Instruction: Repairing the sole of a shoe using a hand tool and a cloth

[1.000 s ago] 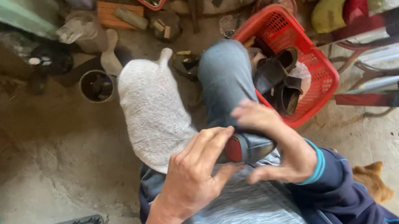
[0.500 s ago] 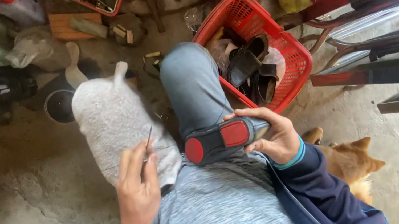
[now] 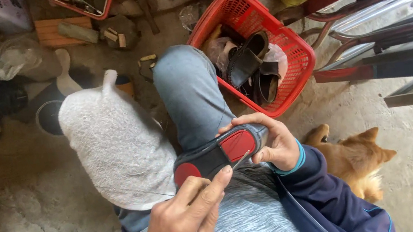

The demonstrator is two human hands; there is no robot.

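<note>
Right hand [image 3: 273,144] is gripping a black shoe with red sole patches [image 3: 219,156] on the lap, fingers wrapped around its heel end. Left hand [image 3: 185,220], at the shoe's 7 o'clock, is pinching a needle [image 3: 241,160] against the sole. Red basket [image 3: 283,41] is sitting at the shoe's 1 o'clock.

A red basket [image 3: 292,43] holds dark sandals [image 3: 251,66]; what looks like a dog [image 3: 356,161] lies nearby.

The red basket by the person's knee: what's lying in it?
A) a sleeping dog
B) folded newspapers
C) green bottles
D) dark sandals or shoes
D: dark sandals lie piled inside the red basket, while the dog lies on the floor outside it.
</note>
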